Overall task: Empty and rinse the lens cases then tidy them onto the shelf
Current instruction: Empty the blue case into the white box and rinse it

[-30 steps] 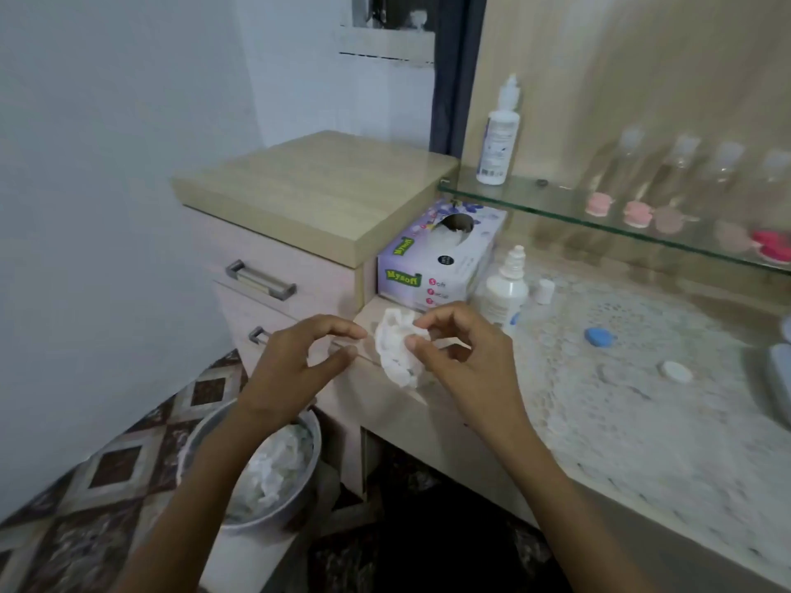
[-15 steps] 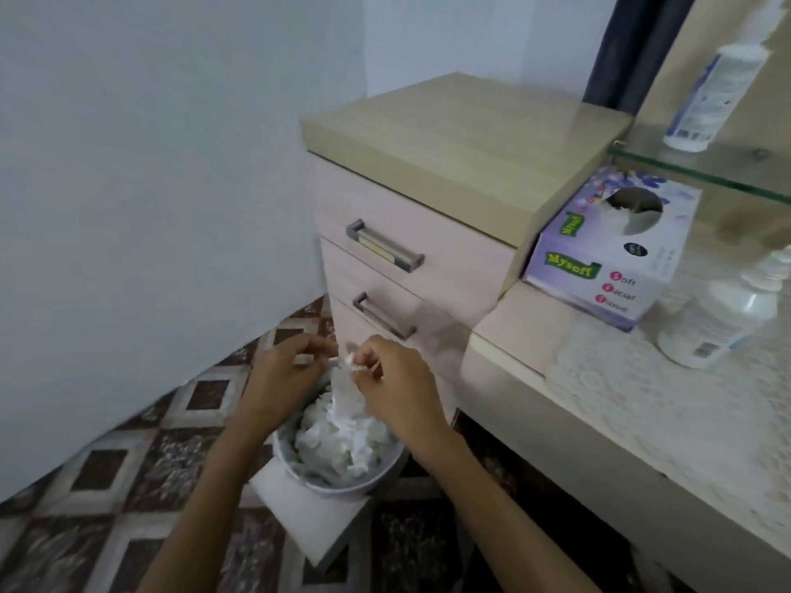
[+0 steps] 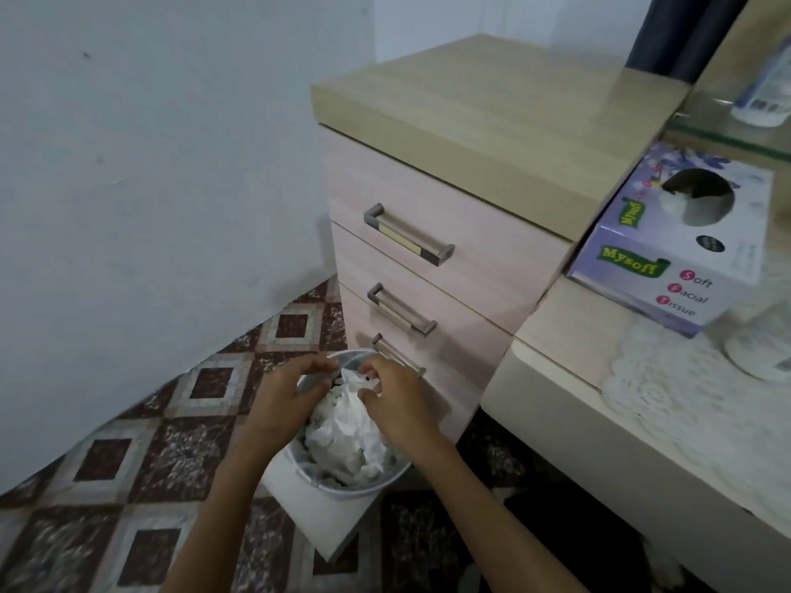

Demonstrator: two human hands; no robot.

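Observation:
Both hands hang over a round grey waste bin (image 3: 342,490) on the floor, which is full of crumpled white tissues. My right hand (image 3: 396,400) pinches the top of a crumpled white tissue (image 3: 349,415) that rests on the pile. My left hand (image 3: 286,400) is at the bin's left rim, fingers curled toward the same tissue, apparently touching its upper edge. No lens cases are in view. The glass shelf (image 3: 727,136) shows at the top right with the base of a white bottle (image 3: 766,100) on it.
A pink drawer unit (image 3: 428,233) with three handles stands right behind the bin. A purple tissue box (image 3: 680,258) and a clear bottle (image 3: 762,348) sit on the lace-covered counter (image 3: 667,404) at right. A white flat piece (image 3: 316,520) lies under the bin on patterned floor tiles.
The hands carried the crumpled tissue from the counter edge down to the bin. My view swung left and down, so the lens cases on the counter and shelf left the frame.

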